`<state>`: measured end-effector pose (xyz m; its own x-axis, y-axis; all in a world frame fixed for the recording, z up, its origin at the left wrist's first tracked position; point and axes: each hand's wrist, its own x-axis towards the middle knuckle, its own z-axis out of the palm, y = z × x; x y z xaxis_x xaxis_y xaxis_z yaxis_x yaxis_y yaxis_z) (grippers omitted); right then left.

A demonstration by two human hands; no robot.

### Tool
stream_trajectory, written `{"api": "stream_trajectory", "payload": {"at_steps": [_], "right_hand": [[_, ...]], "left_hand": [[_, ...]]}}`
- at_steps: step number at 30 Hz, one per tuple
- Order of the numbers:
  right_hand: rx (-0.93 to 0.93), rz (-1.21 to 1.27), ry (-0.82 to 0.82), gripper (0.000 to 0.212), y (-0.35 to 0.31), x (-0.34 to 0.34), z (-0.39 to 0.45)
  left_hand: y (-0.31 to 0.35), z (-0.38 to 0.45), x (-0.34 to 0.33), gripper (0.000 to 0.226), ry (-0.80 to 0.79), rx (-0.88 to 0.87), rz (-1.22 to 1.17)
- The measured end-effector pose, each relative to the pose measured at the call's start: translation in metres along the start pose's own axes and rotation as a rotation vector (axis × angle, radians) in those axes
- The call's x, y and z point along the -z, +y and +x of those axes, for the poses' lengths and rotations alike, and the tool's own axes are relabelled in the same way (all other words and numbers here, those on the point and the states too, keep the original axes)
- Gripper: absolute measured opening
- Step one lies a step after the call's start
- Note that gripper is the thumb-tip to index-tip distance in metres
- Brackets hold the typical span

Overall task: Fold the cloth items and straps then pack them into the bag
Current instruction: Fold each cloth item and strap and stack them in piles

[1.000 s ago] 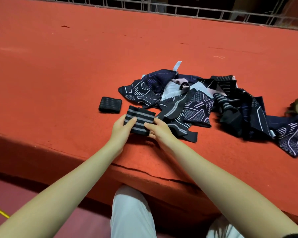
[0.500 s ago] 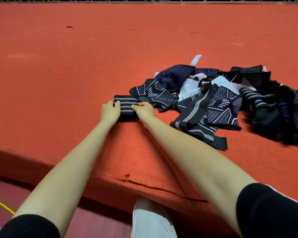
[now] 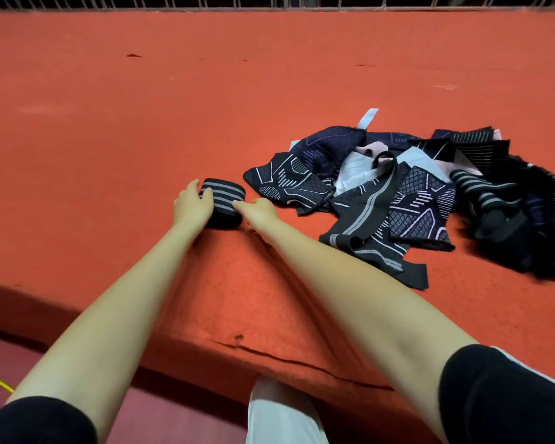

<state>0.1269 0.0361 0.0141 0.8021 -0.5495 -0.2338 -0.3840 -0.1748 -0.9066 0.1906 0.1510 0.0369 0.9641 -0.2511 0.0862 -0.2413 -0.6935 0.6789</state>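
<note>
A folded black strap with grey stripes (image 3: 223, 200) lies on the red carpeted platform (image 3: 109, 139). The left hand (image 3: 193, 206) grips its left end; the right hand (image 3: 260, 211) touches its right edge with relaxed fingers. Just right sits a heap of dark patterned cloth pieces (image 3: 398, 193)

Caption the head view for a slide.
Both hands, left hand and right hand, set a folded striped strap beside the unfolded cloth pile.
</note>
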Motion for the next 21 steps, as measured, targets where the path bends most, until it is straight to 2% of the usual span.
{"api": "stream_trajectory", "payload": {"at_steps": [5, 10, 13, 16, 18, 21], "right_hand": [[-0.020, 0.109, -0.027, 0.030, 0.005, 0.022, -0.017], [0.011, 0.177, -0.012, 0.022, 0.004, 0.052, -0.043], [-0.007, 0.404, 0.084, 0.025, 0.002, 0.099, -0.065], [0.027, 0.513, 0.319, 0.025, 0.013, 0.163, -0.084], [0.058, 0.496, 0.414, 0.025, 0.027, 0.199, -0.097], [0.117, 0.309, 0.474, 0.028, 0.058, 0.242, -0.108]], "left_hand": [[0.014, -0.016, 0.007, 0.049, 0.117, -0.019, 0.058], [0.043, -0.037, 0.010, 0.037, 0.209, -0.158, -0.014], [0.082, -0.063, 0.005, 0.027, 0.041, -0.196, -0.338], [0.129, -0.098, -0.007, 0.032, -0.195, -0.126, -0.638], [0.153, -0.116, -0.023, 0.029, -0.323, -0.110, -0.667], [0.182, -0.137, -0.053, 0.023, -0.476, -0.103, -0.591]]}}
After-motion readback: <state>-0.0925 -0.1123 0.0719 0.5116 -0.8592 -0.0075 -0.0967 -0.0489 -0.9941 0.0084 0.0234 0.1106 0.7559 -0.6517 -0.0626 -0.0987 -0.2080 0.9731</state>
